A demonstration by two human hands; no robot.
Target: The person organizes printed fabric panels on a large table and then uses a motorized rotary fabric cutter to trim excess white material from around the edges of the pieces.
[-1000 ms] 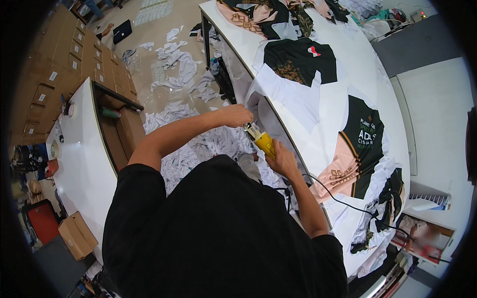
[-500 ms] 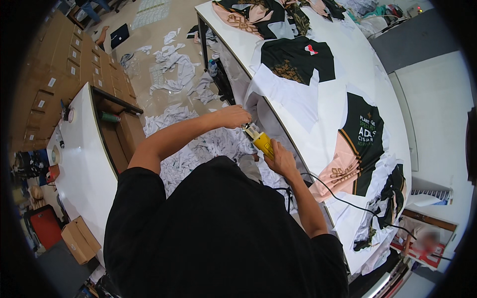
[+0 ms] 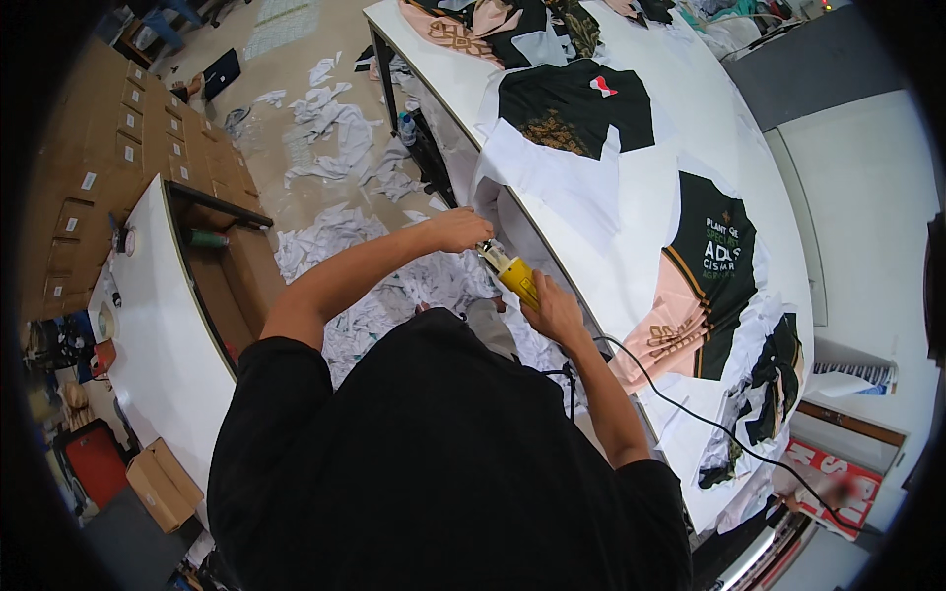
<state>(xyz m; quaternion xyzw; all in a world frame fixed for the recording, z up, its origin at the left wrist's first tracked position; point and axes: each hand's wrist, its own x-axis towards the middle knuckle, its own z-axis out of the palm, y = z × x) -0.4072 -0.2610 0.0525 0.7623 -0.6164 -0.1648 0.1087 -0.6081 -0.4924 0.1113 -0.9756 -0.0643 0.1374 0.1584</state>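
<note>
Beside a white surface (image 3: 631, 276), a yellow tool (image 3: 518, 281) is held up, the right hand (image 3: 556, 309) wrapping its fingers around the body. At its metal head (image 3: 494, 256), the left hand (image 3: 460, 230) bends its fingers; whether they pinch it cannot be told. A black cord (image 3: 729, 433) crosses the surface. Dark shirt panels (image 3: 581, 103) lie there, white scraps (image 3: 335, 227) on the floor (image 3: 278, 75).

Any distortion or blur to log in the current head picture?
Head view: the long white tabletop bows along its right edge, and black vignetting fills the corners; same view: a hazy patch blurs the person at lower right, while the yellow cylindrical handheld tool looks fairly sharp.
</note>
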